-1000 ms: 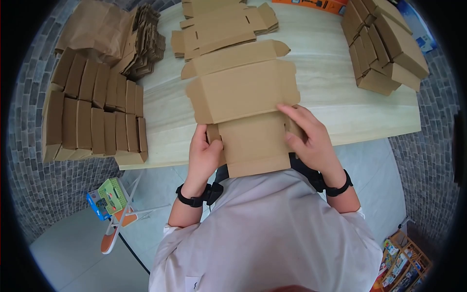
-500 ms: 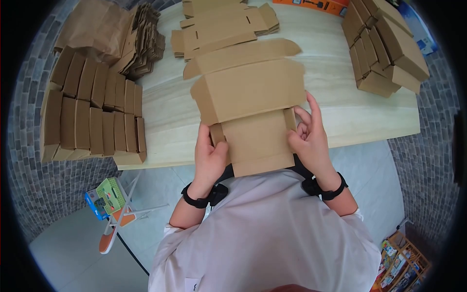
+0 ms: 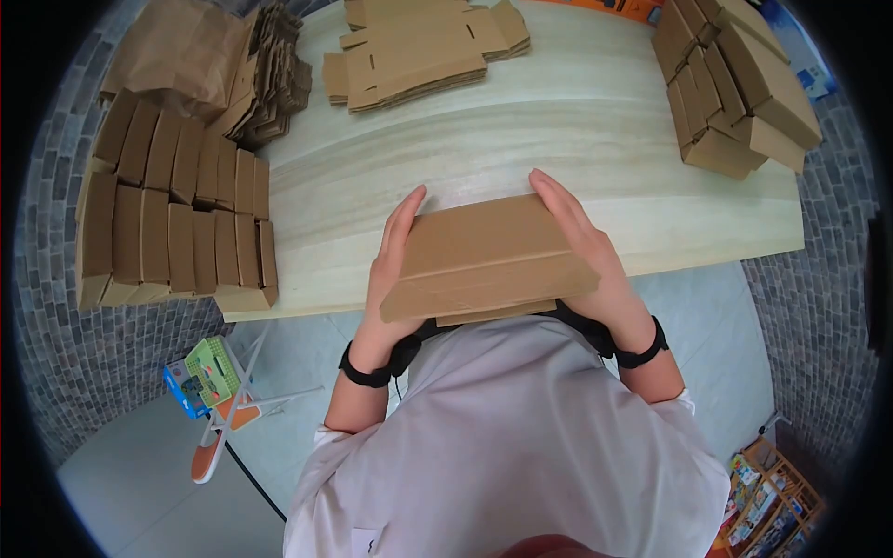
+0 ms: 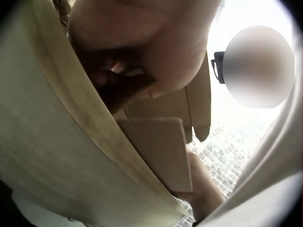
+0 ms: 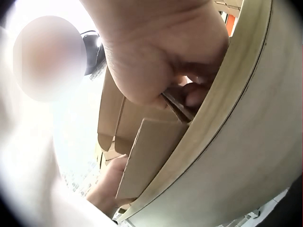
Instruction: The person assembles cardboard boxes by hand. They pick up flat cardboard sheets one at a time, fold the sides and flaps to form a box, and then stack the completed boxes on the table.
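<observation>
A brown cardboard box (image 3: 488, 232) sits at the table's near edge, close against the person's shirt. Its lid panel is folded over toward the body, and the lid's front flap (image 3: 488, 293) slants down at the near side. On one side the left hand (image 3: 383, 279) grips the box, fingers stretched along its wall. Opposite it, the right hand (image 3: 595, 265) holds the other wall with fingers pointing away from the body. Both thumbs are hidden under the lid in the head view. In the right wrist view, a side wall (image 5: 176, 108) stands between thumb and fingers. A front panel (image 4: 161, 153) hangs by the table edge.
Flat cardboard blanks (image 3: 419, 56) lie stacked at the back. Rows of folded boxes (image 3: 167, 214) stand at the left, near a pile of folded cardboard (image 3: 270, 79) and brown paper (image 3: 181, 56). More boxes (image 3: 735, 93) are stacked at the right.
The lid, earlier spread out away from the body, has swung over toward it and now covers the tray part. Both hands have stayed at the sides, fingers now straighter.
</observation>
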A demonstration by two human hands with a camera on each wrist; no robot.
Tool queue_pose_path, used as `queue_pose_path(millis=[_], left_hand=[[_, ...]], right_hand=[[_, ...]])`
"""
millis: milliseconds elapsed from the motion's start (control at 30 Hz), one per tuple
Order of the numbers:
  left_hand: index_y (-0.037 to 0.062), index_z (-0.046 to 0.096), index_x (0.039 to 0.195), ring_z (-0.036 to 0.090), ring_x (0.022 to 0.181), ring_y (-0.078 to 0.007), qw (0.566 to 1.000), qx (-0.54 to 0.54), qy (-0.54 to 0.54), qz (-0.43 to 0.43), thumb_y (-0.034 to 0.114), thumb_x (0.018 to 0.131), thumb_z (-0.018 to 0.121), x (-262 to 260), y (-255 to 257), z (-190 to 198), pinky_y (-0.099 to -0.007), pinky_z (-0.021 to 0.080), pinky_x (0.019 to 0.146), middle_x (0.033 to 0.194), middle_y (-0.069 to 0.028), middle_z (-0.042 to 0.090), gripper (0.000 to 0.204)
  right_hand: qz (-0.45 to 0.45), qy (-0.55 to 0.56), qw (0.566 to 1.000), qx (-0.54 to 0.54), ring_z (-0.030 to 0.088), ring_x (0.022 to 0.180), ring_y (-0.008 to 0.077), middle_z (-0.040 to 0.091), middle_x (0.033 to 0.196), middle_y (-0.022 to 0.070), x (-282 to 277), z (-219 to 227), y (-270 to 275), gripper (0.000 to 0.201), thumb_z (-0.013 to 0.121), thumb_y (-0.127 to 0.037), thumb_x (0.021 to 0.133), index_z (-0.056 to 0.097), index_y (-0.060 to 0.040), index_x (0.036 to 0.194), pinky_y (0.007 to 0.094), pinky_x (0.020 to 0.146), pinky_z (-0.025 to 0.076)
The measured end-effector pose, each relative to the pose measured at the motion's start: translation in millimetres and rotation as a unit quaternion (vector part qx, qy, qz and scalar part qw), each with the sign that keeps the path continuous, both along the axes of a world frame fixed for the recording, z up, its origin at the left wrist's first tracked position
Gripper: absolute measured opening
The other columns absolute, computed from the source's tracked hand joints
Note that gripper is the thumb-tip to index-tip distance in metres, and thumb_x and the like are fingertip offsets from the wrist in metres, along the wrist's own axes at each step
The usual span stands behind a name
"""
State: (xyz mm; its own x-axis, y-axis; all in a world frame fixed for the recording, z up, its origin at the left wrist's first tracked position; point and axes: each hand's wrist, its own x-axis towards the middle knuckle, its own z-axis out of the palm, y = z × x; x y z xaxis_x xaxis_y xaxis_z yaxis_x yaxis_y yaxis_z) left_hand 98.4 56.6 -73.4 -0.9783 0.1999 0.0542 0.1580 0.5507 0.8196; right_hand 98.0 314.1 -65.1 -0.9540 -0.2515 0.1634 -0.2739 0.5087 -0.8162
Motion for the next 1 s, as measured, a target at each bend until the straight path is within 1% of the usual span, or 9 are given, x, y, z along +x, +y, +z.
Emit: queue_pose_path(millis=[100,200,267,400,467,700,767,900,1000], left_hand=[[0.0077,0.027,0.155,0.054,0.126,-0.0312,0.996,-0.015,0.018,-0.083,0.02,0.085,0.072,-2.4,-9.6,-0.1,-0.0391,0.047,0.101,0.153,-0.0182,0.038,0.084],[0.0079,0.029,0.155,0.056,0.122,-0.0279,0.988,0.146,-0.04,0.007,0.019,0.083,0.075,6.7,-3.4,-9.3,-0.0379,0.047,0.1,0.153,-0.0178,0.039,0.087],[0.007,0.034,0.153,0.057,0.121,-0.0245,0.952,0.292,-0.046,0.075,0.015,0.084,0.073,9.2,-4.0,-14.8,-0.0347,0.046,0.1,0.152,-0.0164,0.042,0.08],[0.0047,0.044,0.148,0.059,0.116,-0.018,0.989,0.114,-0.081,0.057,0.01,0.092,0.064,14.3,-8.3,-5.1,-0.0288,0.048,0.095,0.153,-0.0158,0.042,0.06],[0.0051,0.05,0.144,0.056,0.125,-0.0257,0.989,0.088,0.118,0.019,-0.002,0.089,0.054,7.8,-7.5,-22.1,-0.0339,0.046,0.102,0.148,-0.0165,0.048,0.055],[0.0035,0.061,0.131,0.055,0.129,-0.0295,0.99,0.109,0.07,0.05,-0.007,0.088,0.045,10.7,-6.2,-20.5,-0.0356,0.044,0.106,0.148,-0.0167,0.048,0.046],[0.0026,0.063,0.126,0.055,0.128,-0.0289,0.987,0.121,0.108,-0.005,-0.012,0.083,0.042,8.6,-10.4,-29.8,-0.0347,0.044,0.105,0.147,-0.0162,0.05,0.05],[0.0033,0.064,0.124,0.055,0.127,-0.0288,0.987,0.122,0.085,-0.052,-0.014,0.076,0.041,8.1,-14.0,-22.0,-0.0358,0.045,0.104,0.151,-0.0159,0.046,0.056],[0.0058,0.064,0.126,0.053,0.124,-0.0324,0.97,0.225,-0.044,-0.086,-0.01,0.073,0.046,15.0,-19.4,-2.7,-0.0381,0.045,0.103,0.156,-0.0153,0.038,0.058]], right_hand=[[0.058,-0.029,0.998,-0.019,0.053,0.124,0.0428,0.037,0.155,0.0187,-3.5,-2.6,9.3,0.066,0.051,0.004,0.087,0.038,-0.0117,0.15,0.0414,0.096,0.051],[0.039,-0.017,0.998,-0.038,0.053,0.125,0.0421,0.038,0.154,0.0179,-3.6,-4.1,7.1,0.065,0.048,0.005,0.087,0.04,-0.0118,0.149,0.0408,0.098,0.049],[0.002,-0.004,0.999,-0.049,0.053,0.128,0.0407,0.04,0.153,0.0184,-3.0,-6.2,5.9,0.063,0.048,0.003,0.089,0.041,-0.0131,0.149,0.0403,0.1,0.049],[0.013,-0.027,0.999,-0.025,0.053,0.129,0.0398,0.041,0.153,0.0183,-1.9,-4.1,3.5,0.06,0.049,0.0,0.09,0.041,-0.0129,0.149,0.0398,0.101,0.049],[0.005,0.0,1.0,-0.027,0.054,0.127,0.0398,0.04,0.154,0.018,-2.2,-6.4,2.7,0.06,0.053,-0.003,0.09,0.041,-0.0128,0.148,0.0394,0.1,0.05],[0.01,-0.053,0.998,-0.04,0.063,0.111,0.0326,0.041,0.153,0.016,-1.8,-2.0,5.3,0.061,0.058,0.0,0.086,0.048,-0.0143,0.144,0.035,0.088,0.053],[0.056,-0.036,0.996,-0.051,0.062,0.096,0.026,0.039,0.154,0.0132,-1.6,-7.5,8.4,0.066,0.062,0.004,0.08,0.052,-0.0146,0.142,0.0326,0.083,0.053],[0.095,-0.056,0.993,-0.03,0.057,0.088,0.0233,0.036,0.156,0.0109,0.4,-4.8,15.9,0.071,0.067,0.005,0.073,0.053,-0.0138,0.14,0.0318,0.081,0.053],[0.134,-0.083,0.987,-0.027,0.053,0.088,0.0241,0.034,0.156,0.0098,3.7,2.1,23.0,0.074,0.072,0.003,0.07,0.054,-0.0133,0.139,0.0323,0.082,0.052]])
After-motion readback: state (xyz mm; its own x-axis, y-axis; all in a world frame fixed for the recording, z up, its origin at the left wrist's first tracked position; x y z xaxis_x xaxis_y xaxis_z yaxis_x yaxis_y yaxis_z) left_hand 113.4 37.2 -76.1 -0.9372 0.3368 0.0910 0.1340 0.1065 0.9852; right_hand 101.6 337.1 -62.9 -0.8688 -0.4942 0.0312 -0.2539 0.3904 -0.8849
